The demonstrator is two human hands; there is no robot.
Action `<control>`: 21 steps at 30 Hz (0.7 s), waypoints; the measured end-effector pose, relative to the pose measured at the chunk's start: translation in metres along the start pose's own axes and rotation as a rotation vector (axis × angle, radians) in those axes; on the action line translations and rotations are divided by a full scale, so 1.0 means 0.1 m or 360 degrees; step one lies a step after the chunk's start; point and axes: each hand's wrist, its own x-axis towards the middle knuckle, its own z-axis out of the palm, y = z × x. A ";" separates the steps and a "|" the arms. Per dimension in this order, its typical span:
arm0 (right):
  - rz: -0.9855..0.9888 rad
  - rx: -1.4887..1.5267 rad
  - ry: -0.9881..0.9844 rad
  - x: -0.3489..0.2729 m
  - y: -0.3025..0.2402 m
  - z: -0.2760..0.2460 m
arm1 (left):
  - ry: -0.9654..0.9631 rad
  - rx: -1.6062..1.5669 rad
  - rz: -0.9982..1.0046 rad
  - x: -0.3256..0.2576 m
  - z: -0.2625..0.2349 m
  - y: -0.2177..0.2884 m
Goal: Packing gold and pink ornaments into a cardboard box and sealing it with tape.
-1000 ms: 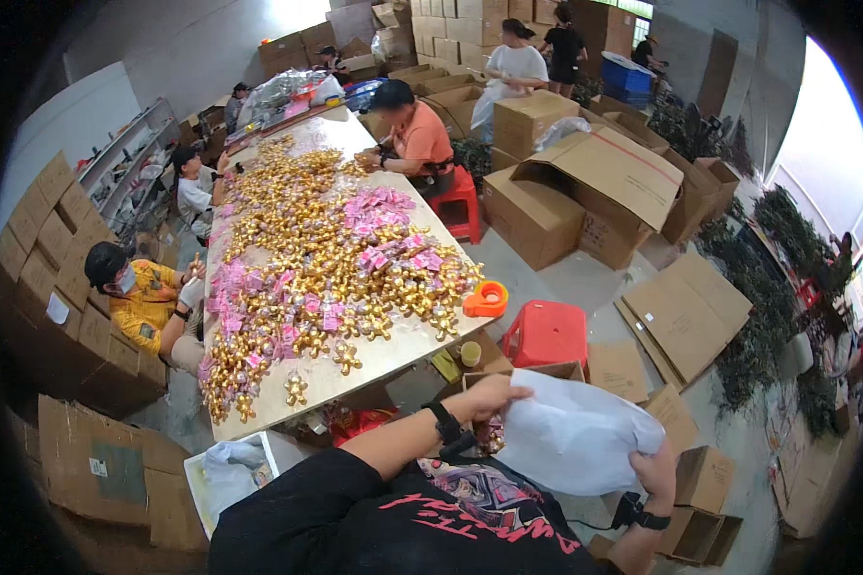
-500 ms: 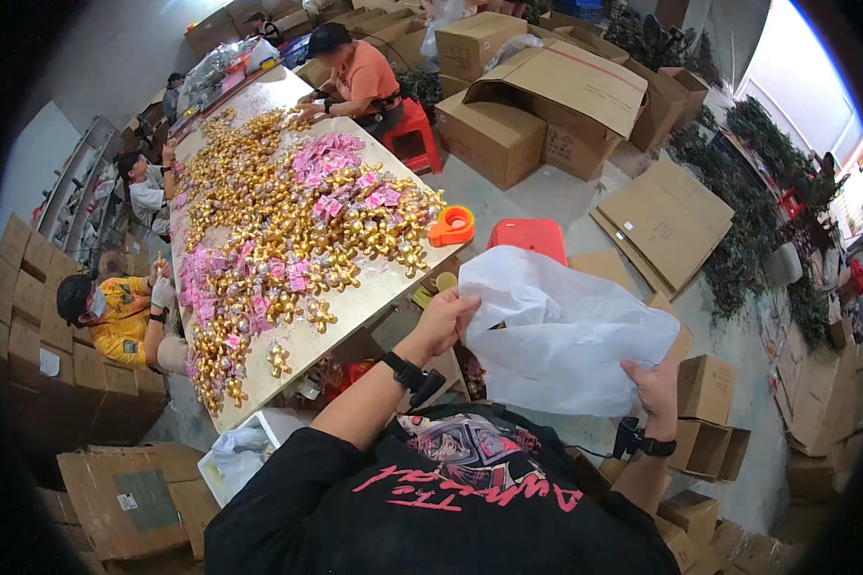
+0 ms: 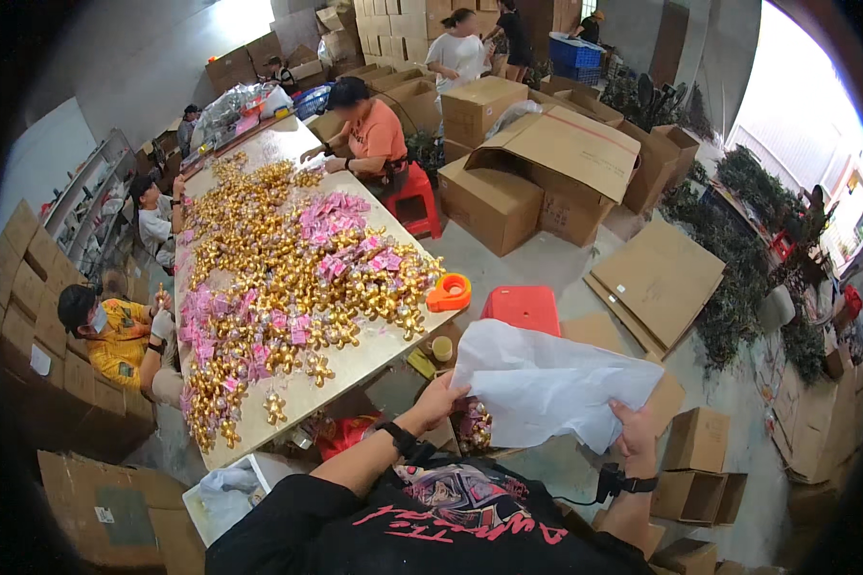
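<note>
A thin white plastic sheet (image 3: 547, 379) is stretched out between my two hands in front of my body. My left hand (image 3: 433, 401) pinches its left edge, and the fingers of my right hand (image 3: 635, 429) are closed on its lower right corner. Below the sheet, near my left hand, some shiny gold pieces (image 3: 476, 426) show in part. To the left, a long table (image 3: 355, 369) bears a broad heap of gold ornaments (image 3: 249, 240), with pink packets (image 3: 334, 218) scattered through it.
At the table's near corner lies an orange tape dispenser (image 3: 438, 301); a red stool (image 3: 523, 309) stands beyond the sheet. Flattened cardboard (image 3: 666, 278) and open cartons (image 3: 494, 201) fill the far right. Several people work around the table. A white bin (image 3: 201, 513) is by my left arm.
The sheet has come lower and is pulled flatter, its billow gone. Both hands have moved slightly down. My view has tilted up, bringing more people at the back into sight.
</note>
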 end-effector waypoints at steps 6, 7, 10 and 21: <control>-0.0138 0.0109 -0.0083 0.01 0.08 0.17 | -0.0308 0.0062 0.0090 0.07 -0.04 -0.12; -0.0155 0.0096 -0.0026 0.01 0.07 0.23 | -0.0378 0.0186 0.0088 0.09 -0.08 -0.18; -0.0103 0.0097 0.0092 0.12 0.09 0.24 | -0.0192 -0.0024 0.0075 0.06 0.12 -0.07; -0.0013 0.0153 0.0037 -0.02 0.13 0.31 | -0.0216 0.0291 0.0336 -0.04 0.29 0.12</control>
